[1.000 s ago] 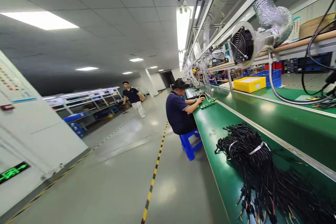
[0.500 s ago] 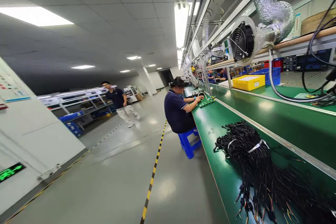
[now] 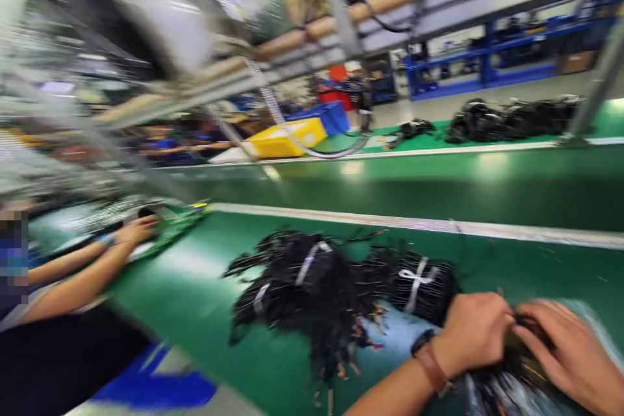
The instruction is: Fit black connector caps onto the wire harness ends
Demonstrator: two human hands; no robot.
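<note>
My left hand (image 3: 475, 328), with a brown strap on its wrist, is closed at the lower right of the view. Close beside it, my right hand (image 3: 568, 344) has its fingers bent over dark cables. Both hands seem to grip a bundle of black cables (image 3: 519, 374), whose loose ends hang below them; motion blur hides the exact hold. Left of my hands lies a tied coil of black cable (image 3: 424, 283) with a white tie. Farther left spreads a pile of black cables (image 3: 302, 286) with white ties and bare coloured wire ends.
A co-worker's arms (image 3: 92, 266) reach over green circuit boards (image 3: 170, 234) at the left, above a blue stool (image 3: 156, 377). Across the green belt stand a yellow bin (image 3: 287, 138) and more black cable bundles (image 3: 511, 120). A metal post (image 3: 597, 78) rises at the right.
My view has swung right and down from the aisle to the bench. Both my hands have come into view at the cables; the co-worker now appears at the left edge.
</note>
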